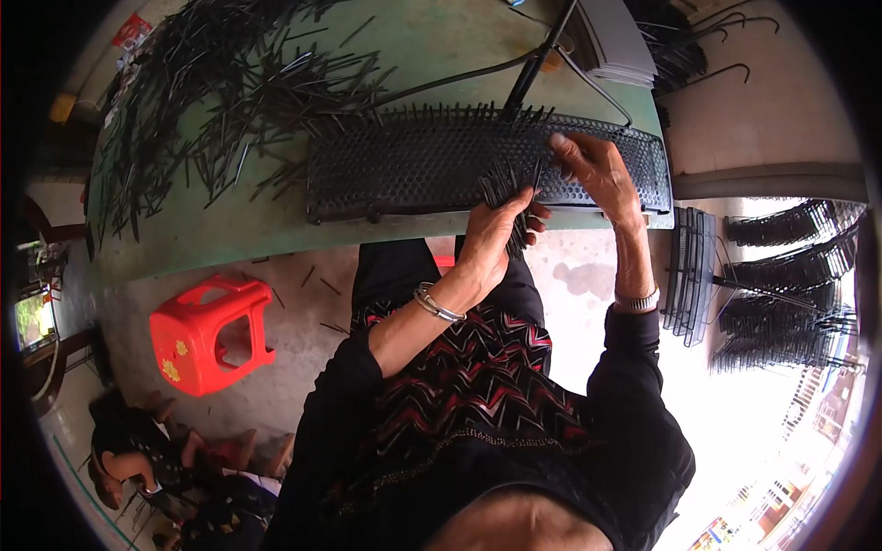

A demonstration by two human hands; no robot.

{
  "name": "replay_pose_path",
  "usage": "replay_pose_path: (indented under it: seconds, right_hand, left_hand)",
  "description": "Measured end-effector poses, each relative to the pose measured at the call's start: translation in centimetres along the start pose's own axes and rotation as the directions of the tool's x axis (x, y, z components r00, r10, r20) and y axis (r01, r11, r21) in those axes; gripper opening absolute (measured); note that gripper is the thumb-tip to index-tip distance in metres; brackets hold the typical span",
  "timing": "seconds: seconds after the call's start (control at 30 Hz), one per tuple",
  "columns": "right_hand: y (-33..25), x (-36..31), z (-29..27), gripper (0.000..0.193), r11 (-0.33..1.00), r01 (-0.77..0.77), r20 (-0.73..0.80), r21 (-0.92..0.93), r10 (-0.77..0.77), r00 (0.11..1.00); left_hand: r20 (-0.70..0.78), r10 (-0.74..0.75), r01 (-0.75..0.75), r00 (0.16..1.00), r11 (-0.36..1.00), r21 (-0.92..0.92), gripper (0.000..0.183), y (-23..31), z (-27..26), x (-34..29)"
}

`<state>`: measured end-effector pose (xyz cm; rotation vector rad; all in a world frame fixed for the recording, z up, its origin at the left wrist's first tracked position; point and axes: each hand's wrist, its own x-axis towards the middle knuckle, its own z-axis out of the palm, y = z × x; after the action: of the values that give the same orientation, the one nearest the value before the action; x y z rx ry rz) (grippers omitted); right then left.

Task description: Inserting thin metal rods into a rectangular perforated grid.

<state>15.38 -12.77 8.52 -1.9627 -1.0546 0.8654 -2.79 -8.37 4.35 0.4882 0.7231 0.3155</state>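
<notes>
A long black perforated plastic panel (pixel 404 161) lies along the near edge of a green table (pixel 230 230), with thin black pins standing up along its far row. My left hand (pixel 491 234) is closed around a bundle of black pins (pixel 505 188) just over the panel's near edge. Further right, my right hand (pixel 595 165) rests on the panel, its fingertips pinching at a hole; whether a pin is between them I cannot tell.
A big loose heap of black pins (pixel 211 83) covers the table's left half. A red plastic stool (pixel 213 332) stands on the floor at left. Stacks of finished black racks (pixel 694 275) and more (pixel 790 303) lie at right. A person sits at lower left (pixel 156 459).
</notes>
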Motion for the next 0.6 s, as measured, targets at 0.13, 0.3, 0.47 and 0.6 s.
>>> replay_pose_path:
  seconds: [0.13,0.3,0.47,0.6]
  right_hand:
    - [-0.1,-2.1,1.0,0.024,0.975,0.035,0.079,0.218,-0.054,0.995]
    - [0.2,-2.4,0.5,0.021,0.950,-0.057,0.094,0.307,0.029,0.995]
    - [0.4,-2.5,-0.3,0.020,0.931,-0.045,0.096,0.361,0.011,0.995]
    - [-0.5,-1.9,-1.2,0.017,0.949,0.097,-0.222,0.301,-0.030,0.975]
  left_hand:
    - [0.052,0.033,-0.036,0.998,0.998,0.060,0.021,-0.3,0.3,0.1]
    - [0.064,0.045,-0.050,0.997,0.996,0.073,0.023,-0.6,0.5,0.0]
    - [0.024,0.014,-0.015,1.000,0.997,0.071,0.026,-0.3,1.0,-0.6]
    - [-0.038,-0.092,0.094,0.995,0.994,0.053,0.035,-0.2,0.6,-0.7]
